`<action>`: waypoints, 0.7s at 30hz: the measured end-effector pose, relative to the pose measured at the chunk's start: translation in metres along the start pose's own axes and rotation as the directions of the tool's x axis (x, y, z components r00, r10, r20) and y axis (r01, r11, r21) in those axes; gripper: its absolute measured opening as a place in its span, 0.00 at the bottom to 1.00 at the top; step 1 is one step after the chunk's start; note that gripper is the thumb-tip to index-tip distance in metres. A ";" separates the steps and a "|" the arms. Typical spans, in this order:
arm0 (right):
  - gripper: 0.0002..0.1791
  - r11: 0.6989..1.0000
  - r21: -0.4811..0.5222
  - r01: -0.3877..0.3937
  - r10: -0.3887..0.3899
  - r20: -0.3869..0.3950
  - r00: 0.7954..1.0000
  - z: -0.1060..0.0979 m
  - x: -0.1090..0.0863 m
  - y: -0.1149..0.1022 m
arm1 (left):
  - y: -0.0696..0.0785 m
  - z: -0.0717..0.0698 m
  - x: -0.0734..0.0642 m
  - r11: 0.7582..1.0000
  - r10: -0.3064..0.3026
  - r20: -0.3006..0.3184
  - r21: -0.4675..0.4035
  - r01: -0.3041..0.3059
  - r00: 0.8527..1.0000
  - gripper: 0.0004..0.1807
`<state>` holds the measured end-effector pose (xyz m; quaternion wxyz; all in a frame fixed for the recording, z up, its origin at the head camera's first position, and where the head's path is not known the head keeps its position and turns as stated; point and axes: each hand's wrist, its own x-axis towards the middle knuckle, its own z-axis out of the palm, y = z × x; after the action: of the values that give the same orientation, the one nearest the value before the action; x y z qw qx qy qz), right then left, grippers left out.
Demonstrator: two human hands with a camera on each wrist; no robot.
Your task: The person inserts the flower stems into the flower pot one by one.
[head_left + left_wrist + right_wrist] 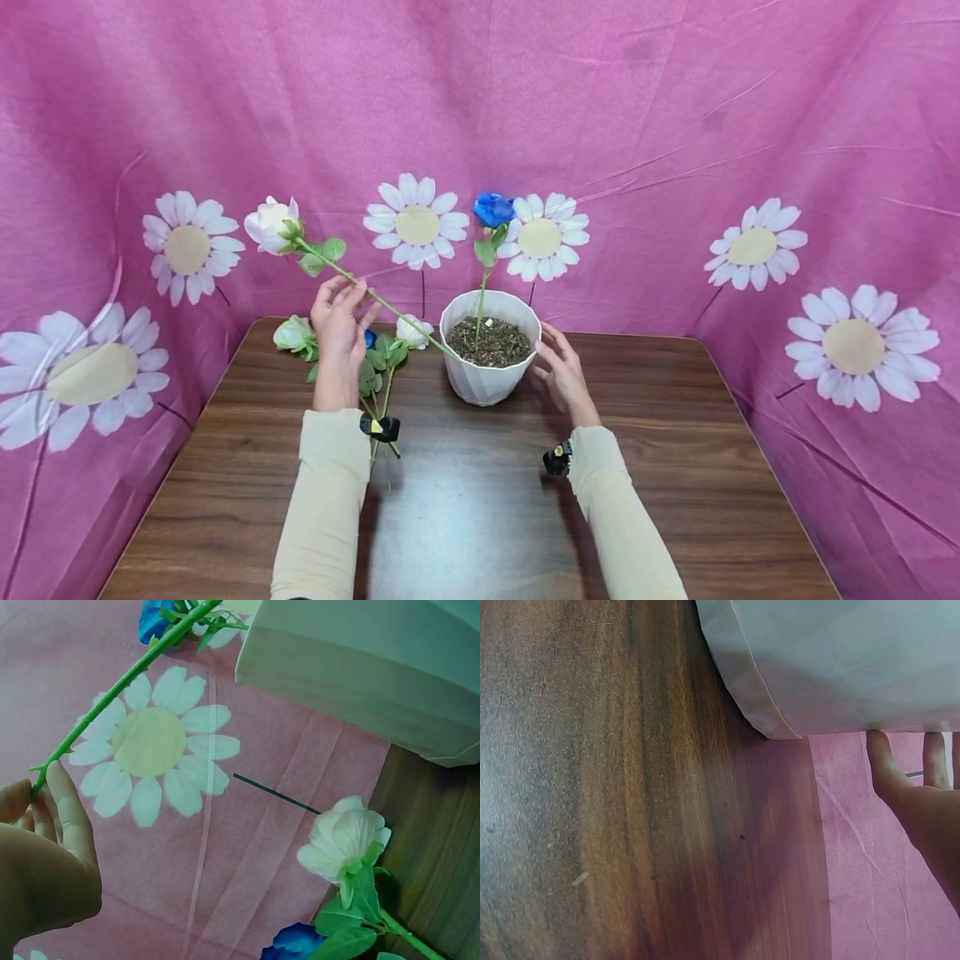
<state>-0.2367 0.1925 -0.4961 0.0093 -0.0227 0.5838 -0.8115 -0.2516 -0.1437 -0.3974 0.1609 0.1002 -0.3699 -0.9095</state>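
Note:
My left hand [341,321] pinches the green stem of a white rose [272,225] between thumb and fingers. The stem slants down to the right, its lower end at the left rim of the white pot [487,385]. In the left wrist view, the left hand [52,855] grips the thorny stem [112,691], with the bloom out of sight. Dark soil [495,343] lies in the pot, and a blue rose [493,210] stands upright in it. My right hand [564,371] touches the pot's right side with its fingertips; the right wrist view shows fingers [885,761] against the wall.
Left of the pot, more roses lie on the wooden table [465,500]: a pale green-white one [295,335], a white one [413,332] and a blue one [370,338] partly hidden by the left hand. A pink curtain [637,108] with printed daisies surrounds the table's back and sides.

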 end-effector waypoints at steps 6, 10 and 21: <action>0.28 1.000 -0.002 -0.003 0.003 -0.003 1.000 0.001 0.000 -0.002 | 0.002 0.006 0.000 1.000 0.022 0.024 -0.009 -0.022 0.999 0.09; 0.29 1.000 -0.011 0.001 -0.001 -0.002 1.000 0.002 0.000 -0.003 | 0.002 0.011 -0.001 0.999 0.032 0.034 0.012 -0.032 0.999 0.09; 0.29 1.000 -0.010 -0.001 0.001 -0.001 1.000 0.000 0.001 0.000 | -0.024 0.024 -0.005 0.986 0.019 0.086 0.162 -0.033 0.996 0.10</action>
<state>-0.2375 0.1923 -0.4956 0.0090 -0.0221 0.5877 -0.8087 -0.2592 -0.1099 -0.3970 0.1482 0.0700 -0.4510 -0.8774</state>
